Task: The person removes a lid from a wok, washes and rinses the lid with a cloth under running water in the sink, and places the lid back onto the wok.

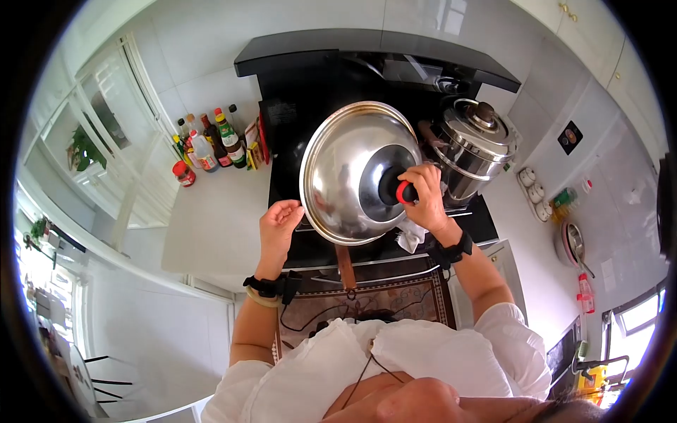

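A large domed steel wok lid is tilted over the stove, covering most of what lies under it. My right hand is closed round its black and red knob. At the lid's left rim, my left hand has its fingers curled together, the tips right by the edge. Whether they pinch the rim or anything else, I cannot tell. A brown wooden handle sticks out toward me from beneath the lid. Below my right hand lies a white cloth.
A steel lidded pot stands on the stove's right side. Sauce bottles and a red-lidded jar line the left counter. Small white jars and a bowl with a ladle sit along the right wall.
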Action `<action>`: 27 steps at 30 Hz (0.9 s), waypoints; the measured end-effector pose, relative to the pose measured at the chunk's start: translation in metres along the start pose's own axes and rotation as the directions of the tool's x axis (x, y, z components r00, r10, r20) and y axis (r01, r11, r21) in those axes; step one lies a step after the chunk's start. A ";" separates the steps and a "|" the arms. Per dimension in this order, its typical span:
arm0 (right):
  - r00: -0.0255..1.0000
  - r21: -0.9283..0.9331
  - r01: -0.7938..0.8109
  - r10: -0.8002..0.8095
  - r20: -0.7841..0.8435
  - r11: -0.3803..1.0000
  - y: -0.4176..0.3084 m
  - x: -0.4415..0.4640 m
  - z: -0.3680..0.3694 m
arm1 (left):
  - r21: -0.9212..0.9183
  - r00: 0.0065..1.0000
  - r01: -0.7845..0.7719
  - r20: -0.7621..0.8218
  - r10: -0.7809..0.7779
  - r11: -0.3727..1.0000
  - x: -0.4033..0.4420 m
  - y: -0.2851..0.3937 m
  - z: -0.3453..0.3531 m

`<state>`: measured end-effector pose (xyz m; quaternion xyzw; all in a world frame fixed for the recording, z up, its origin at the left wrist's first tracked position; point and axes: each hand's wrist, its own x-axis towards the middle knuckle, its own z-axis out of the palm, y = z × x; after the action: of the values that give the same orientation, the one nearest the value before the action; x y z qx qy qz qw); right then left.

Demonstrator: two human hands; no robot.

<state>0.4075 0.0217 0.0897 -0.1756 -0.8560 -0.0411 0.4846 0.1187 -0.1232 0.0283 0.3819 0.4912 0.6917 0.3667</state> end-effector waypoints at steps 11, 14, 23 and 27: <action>0.680 0.716 -0.520 0.733 0.016 0.466 0.064 -0.048 -0.019 | -0.068 0.991 -0.126 0.030 0.128 0.990 -0.022 0.031 0.021; 0.673 0.845 -0.377 0.739 -0.031 0.379 0.095 -0.075 -0.014 | -0.067 0.993 -0.119 0.013 0.120 0.991 -0.023 0.025 0.013; 0.574 0.974 -0.227 0.807 0.137 -0.004 0.081 -0.079 -0.026 | -0.040 0.991 -0.130 0.014 0.131 0.991 -0.009 0.015 0.006; 0.574 0.966 -0.259 0.804 0.153 0.002 0.077 -0.078 -0.029 | -0.040 0.994 -0.109 0.000 0.109 0.993 -0.009 0.021 0.012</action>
<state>0.4940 0.0661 0.0311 -0.1654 -0.4130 0.6240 0.6424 0.1307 -0.1311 0.0495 0.4014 0.4551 0.7201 0.3363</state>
